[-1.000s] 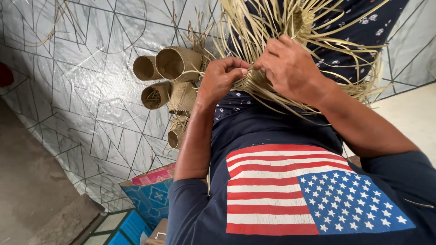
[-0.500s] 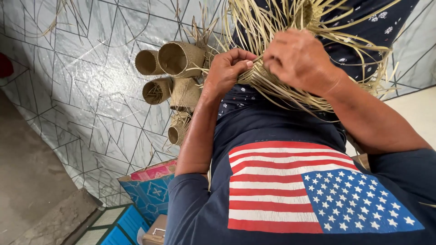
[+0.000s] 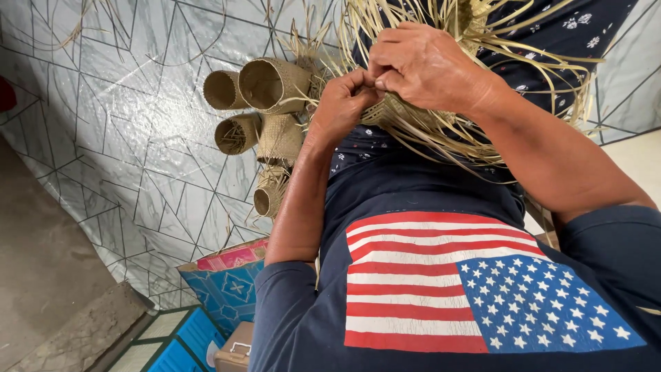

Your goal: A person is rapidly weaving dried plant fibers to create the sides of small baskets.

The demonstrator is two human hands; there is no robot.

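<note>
A half-woven basket of pale straw strips (image 3: 441, 124) rests on my lap, with loose strip ends fanning out on all sides. My left hand (image 3: 342, 105) is closed on strips at the weave's left edge. Just above and to the right, my right hand (image 3: 428, 65) curls over the weave and pinches strips against the left hand's fingertips. Both hands touch. The weave under my right hand is hidden.
Several finished woven straw tubes (image 3: 272, 84) lie piled on the patterned grey floor covering (image 3: 138, 151) left of my hands. A blue patterned box (image 3: 224, 286) holding a pink item sits near my left elbow. A bare concrete floor (image 3: 41, 275) lies at the lower left.
My hands have drawn closer together. The right hand has shifted left over the left hand's fingers while both keep hold of the strips.
</note>
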